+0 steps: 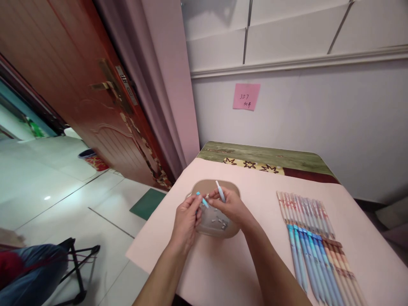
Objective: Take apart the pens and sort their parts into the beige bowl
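Observation:
Above a shallow beige container (204,185), my left hand (185,214) pinches a short bright-blue pen part (202,199) between thumb and fingers. My right hand (232,207) is closed around a pale-blue pen barrel (220,192) whose white end points up. At the right fingertips there is also a tiny whitish piece (207,196), close to the blue part; its kind is too small to make out. Several small grey-white pieces (219,222) lie loose in the container below both hands.
To the right on the pink-covered table (255,255) lie rows of patterned pale pens (306,212), blue pens (314,259) and brown-topped pens (342,267). A wall stands behind the table. At lower left are a person's jeans-clad leg (38,272) and a black folding frame (78,272).

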`<state>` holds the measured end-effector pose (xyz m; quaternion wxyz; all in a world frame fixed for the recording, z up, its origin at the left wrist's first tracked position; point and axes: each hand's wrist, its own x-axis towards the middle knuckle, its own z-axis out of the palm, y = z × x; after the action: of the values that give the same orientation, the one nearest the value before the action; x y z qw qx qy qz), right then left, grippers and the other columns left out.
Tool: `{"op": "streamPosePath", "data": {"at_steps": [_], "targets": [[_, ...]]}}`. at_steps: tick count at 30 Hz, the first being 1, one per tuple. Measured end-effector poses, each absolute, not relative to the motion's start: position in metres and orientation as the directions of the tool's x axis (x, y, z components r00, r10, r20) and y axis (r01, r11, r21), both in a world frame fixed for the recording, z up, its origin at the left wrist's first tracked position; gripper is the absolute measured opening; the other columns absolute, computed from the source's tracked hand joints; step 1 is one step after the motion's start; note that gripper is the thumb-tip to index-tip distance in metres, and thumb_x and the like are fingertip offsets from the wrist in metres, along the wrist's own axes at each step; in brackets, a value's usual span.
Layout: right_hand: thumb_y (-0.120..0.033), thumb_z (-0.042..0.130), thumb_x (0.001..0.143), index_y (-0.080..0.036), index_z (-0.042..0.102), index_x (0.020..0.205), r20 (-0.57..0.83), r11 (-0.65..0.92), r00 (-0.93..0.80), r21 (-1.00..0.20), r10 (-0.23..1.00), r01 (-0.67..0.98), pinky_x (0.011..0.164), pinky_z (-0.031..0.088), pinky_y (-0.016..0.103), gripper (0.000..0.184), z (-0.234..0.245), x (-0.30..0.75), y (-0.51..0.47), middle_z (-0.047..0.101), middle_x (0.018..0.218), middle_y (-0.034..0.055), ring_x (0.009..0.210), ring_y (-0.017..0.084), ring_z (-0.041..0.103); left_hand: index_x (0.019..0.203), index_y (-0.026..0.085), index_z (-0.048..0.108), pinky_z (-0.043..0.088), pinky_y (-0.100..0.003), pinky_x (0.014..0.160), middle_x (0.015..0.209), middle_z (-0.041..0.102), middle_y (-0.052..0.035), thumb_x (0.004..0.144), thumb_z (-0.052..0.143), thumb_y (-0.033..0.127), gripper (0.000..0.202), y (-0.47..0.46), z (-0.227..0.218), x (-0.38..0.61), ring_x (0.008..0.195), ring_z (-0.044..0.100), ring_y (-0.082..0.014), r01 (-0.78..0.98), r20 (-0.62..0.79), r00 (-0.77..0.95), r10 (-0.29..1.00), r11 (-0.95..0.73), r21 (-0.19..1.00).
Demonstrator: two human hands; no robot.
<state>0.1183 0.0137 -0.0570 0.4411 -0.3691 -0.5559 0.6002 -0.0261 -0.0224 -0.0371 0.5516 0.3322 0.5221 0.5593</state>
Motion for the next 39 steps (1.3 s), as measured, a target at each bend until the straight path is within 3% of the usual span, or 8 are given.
{"op": "streamPosePath", "data": {"at_steps": [7,13,17,24,30,33,36,39], "targets": [[-0.046,0.040,0.089,-0.016,0.064,0.089,-0.020,-0.064,-0.327,-0.990,0.945,-0.126,0.051,0.033,0.023,0.038,-0.049,0.119,0.013,0.047,0.058,-0.0030,0.052,0.011,0.040,0.089,0.016,0.059,0.020,-0.014,0.033,0.077,0.065,-0.0018,0.072,0.072,0.043,0.034,-0.020,-0.033,-0.035,0.040,0.035,-0.0018,-0.413,-0.153,-0.296,0.943,0.018,0.910],[-0.047,0.055,0.082,-0.018,0.066,0.094,-0.057,-0.096,-0.455,-0.993,0.889,-0.063,0.055,0.038,0.023,0.033,-0.053,0.124,0.011,0.064,0.084,0.0027,0.058,0.010,0.047,0.084,0.012,0.059,0.028,-0.013,0.037,0.075,0.064,-0.0058,0.070,0.074,0.023,0.023,-0.020,-0.037,-0.039,0.046,0.041,-0.0028,-0.590,-0.231,-0.252,0.940,0.040,0.806],[-0.047,0.063,0.079,-0.018,0.067,0.099,-0.049,-0.071,-0.499,-0.997,0.865,-0.025,0.061,0.040,0.025,0.036,-0.059,0.128,0.013,0.066,0.080,0.0026,0.062,0.011,0.051,0.081,0.009,0.060,0.031,-0.012,0.037,0.076,0.062,-0.0071,0.072,0.065,0.008,0.010,-0.019,-0.035,-0.046,0.047,0.042,-0.0024,-0.677,-0.266,-0.200,0.943,0.063,0.733],[-0.046,0.064,0.080,-0.017,0.056,0.093,-0.037,-0.086,-0.435,-0.992,0.900,-0.093,0.069,0.046,0.029,0.032,-0.054,0.127,0.011,0.071,0.089,0.0077,0.072,0.015,0.060,0.084,0.010,0.060,0.027,-0.010,0.035,0.077,0.061,-0.0044,0.072,0.065,0.007,0.013,-0.022,-0.031,-0.049,0.045,0.036,-0.0002,-0.734,-0.322,-0.035,0.946,0.194,0.651],[-0.037,0.061,0.077,-0.018,0.051,0.094,-0.045,-0.097,-0.280,-0.979,0.959,-0.177,0.074,0.049,0.030,0.027,-0.053,0.129,0.014,0.069,0.089,0.0078,0.078,0.016,0.062,0.080,0.015,0.055,0.023,-0.015,0.038,0.078,0.066,-0.0033,0.063,0.067,0.016,0.021,-0.015,-0.032,-0.051,0.045,0.040,-0.0038,-0.392,-0.181,-0.140,0.974,0.113,0.913],[-0.030,0.055,0.076,-0.018,0.052,0.093,-0.024,-0.059,-0.201,-0.984,0.979,-0.169,0.065,0.045,0.026,0.021,-0.050,0.133,0.015,0.066,0.080,0.0032,0.067,0.013,0.056,0.077,0.017,0.055,0.024,-0.018,0.040,0.068,0.063,0.0008,0.065,0.064,0.024,0.017,0.002,-0.034,-0.052,0.044,0.040,-0.0059,0.003,-0.112,-0.072,0.991,0.112,0.994],[-0.025,0.050,0.074,-0.019,0.052,0.085,-0.019,-0.043,-0.141,-0.986,0.990,-0.163,0.053,0.037,0.023,0.013,-0.045,0.136,0.015,0.060,0.069,-0.0013,0.054,0.010,0.044,0.070,0.017,0.059,0.035,-0.021,0.048,0.060,0.060,0.0019,0.067,0.064,0.028,0.013,0.023,-0.039,-0.049,0.052,0.051,-0.0116,0.614,-0.103,0.038,0.994,0.057,0.787],[-0.028,0.052,0.076,-0.019,0.050,0.078,-0.001,-0.024,-0.112,-0.980,0.994,-0.197,0.050,0.031,0.023,0.009,-0.040,0.138,0.014,0.054,0.064,-0.0035,0.051,0.009,0.038,0.061,0.018,0.060,0.040,-0.025,0.058,0.060,0.063,0.0002,0.061,0.067,0.019,0.007,0.041,-0.044,-0.045,0.063,0.058,-0.0170,0.802,-0.131,0.054,0.990,0.035,0.597]]}}
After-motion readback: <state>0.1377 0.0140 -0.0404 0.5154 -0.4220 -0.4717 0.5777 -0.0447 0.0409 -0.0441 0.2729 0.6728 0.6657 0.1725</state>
